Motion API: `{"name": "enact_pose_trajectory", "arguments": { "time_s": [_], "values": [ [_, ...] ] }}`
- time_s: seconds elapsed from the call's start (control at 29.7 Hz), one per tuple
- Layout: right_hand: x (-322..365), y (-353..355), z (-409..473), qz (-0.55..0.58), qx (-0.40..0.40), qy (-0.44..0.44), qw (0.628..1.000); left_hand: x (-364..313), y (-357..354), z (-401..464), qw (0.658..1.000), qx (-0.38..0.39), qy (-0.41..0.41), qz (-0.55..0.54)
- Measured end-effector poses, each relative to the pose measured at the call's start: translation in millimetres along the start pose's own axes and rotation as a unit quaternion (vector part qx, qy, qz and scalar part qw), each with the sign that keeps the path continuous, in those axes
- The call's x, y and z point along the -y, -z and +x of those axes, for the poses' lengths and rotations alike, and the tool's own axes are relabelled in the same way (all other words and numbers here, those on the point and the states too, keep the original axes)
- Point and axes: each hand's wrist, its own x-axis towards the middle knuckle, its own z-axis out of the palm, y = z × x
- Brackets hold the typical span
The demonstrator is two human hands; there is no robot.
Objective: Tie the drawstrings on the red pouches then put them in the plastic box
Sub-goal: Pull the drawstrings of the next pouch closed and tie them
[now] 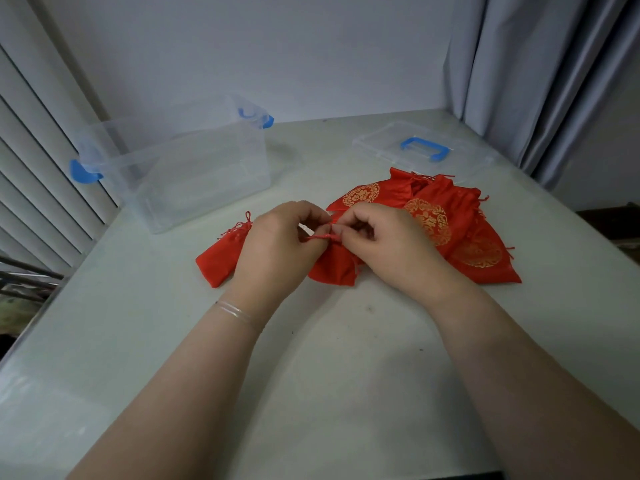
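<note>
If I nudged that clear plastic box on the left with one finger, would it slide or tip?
Probably slide. The plastic box looks empty, so likely light, and it sits low and wide on the smooth table. Its thin clear walls may flex a little. Its blue latches hang loose at the ends and might rattle.

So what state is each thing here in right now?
plastic box: open, nothing red inside.
lid: off, flat on the table.
pouch in the hands: drawstring being pinched.
left hand: pinching the drawstring.
right hand: pinching it too.
pouch on the left: cinched.
pile: waiting.
</note>
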Motion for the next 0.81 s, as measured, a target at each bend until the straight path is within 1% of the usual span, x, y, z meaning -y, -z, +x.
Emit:
{"name": "enact_pose_trajectory", "arguments": {
  "time_s": [0.1, 0.17, 0.24, 0.3, 0.4, 0.47, 0.61, 0.67, 0.81],
  "values": [
    [-1.1, 0.8, 2.2, 0.108, -0.003, -0.099, 0.989, 3.4, 0.9, 0.8, 0.993, -0.025, -0.099, 0.06],
    [-1.9, 2.0, 3.4, 0.203, 0.006, -0.162, 0.966, 3.5, 1.7, 1.1, 0.983, -0.028, -0.159, 0.093],
    [-2.7, 2.7, 3.9, 0.28, 0.028, -0.182, 0.942, 3.9, 1.6, 1.2, 0.972, -0.029, -0.2, 0.119],
    [-3.8, 3.7, 4.5, 0.303, 0.044, -0.172, 0.936, 4.4, 1.9, 1.4, 0.964, -0.038, -0.223, 0.139],
    [-5.2, 6.8, 6.1, 0.298, 0.049, -0.154, 0.941, 4.8, 3.0, 2.6, 0.954, -0.047, -0.25, 0.159],
    [-6.2, 8.6, 6.6, 0.3, 0.052, -0.158, 0.939, 5.5, 3.0, 3.4, 0.948, -0.048, -0.264, 0.172],
    [-5.5, 7.8, 5.3, 0.28, 0.058, -0.169, 0.943, 8.2, 1.7, 5.4, 0.942, -0.039, -0.264, 0.203],
    [-6.4, 5.7, 4.9, 0.244, 0.051, -0.165, 0.954, 10.7, 1.0, 6.4, 0.94, -0.024, -0.257, 0.224],
    [-8.6, 5.0, 5.3, 0.105, 0.055, -0.141, 0.983, 17.3, 3.4, 9.3, 0.94, -0.014, -0.222, 0.259]
  ]
}}
